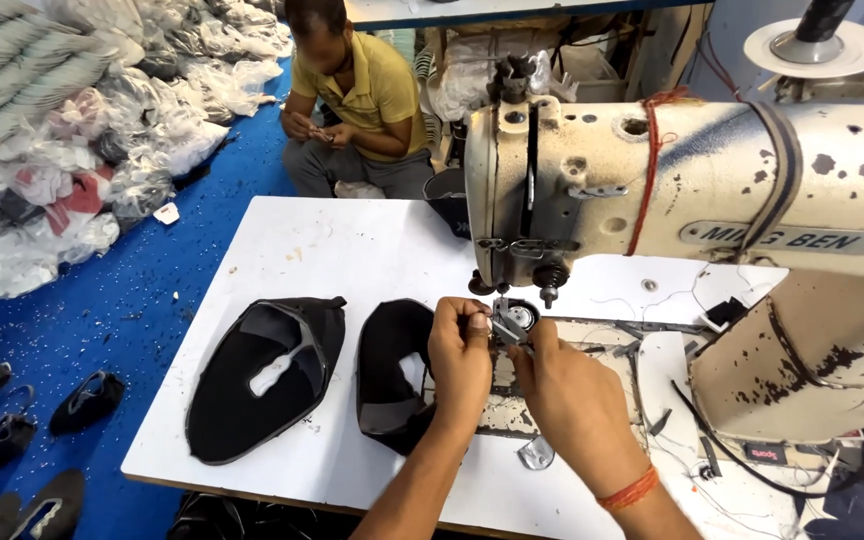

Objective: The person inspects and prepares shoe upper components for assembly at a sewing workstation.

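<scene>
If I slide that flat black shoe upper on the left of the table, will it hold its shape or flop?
The black shoe upper lies flat with thin edges, so it probably flops and weighs little. Its fabric on the white table suggests it drags rather than rolls. Both hands are at the sewing machine, clear of it.

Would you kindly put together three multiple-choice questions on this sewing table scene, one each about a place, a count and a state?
1. Where do both hands meet?
A. at the presser foot under the machine head
B. at the table's left edge
C. on the blue floor

2. How many black shoe uppers lie on the white table?
A. one
B. two
C. four

3. How does the left black upper lie?
A. rolled up
B. hanging off the edge
C. flat

Answers:
1 A: the left hand and right hand close on the presser foot of the sewing machine.
2 B: left upper and right upper lie on the table.
3 C: it lies spread flat.
</scene>
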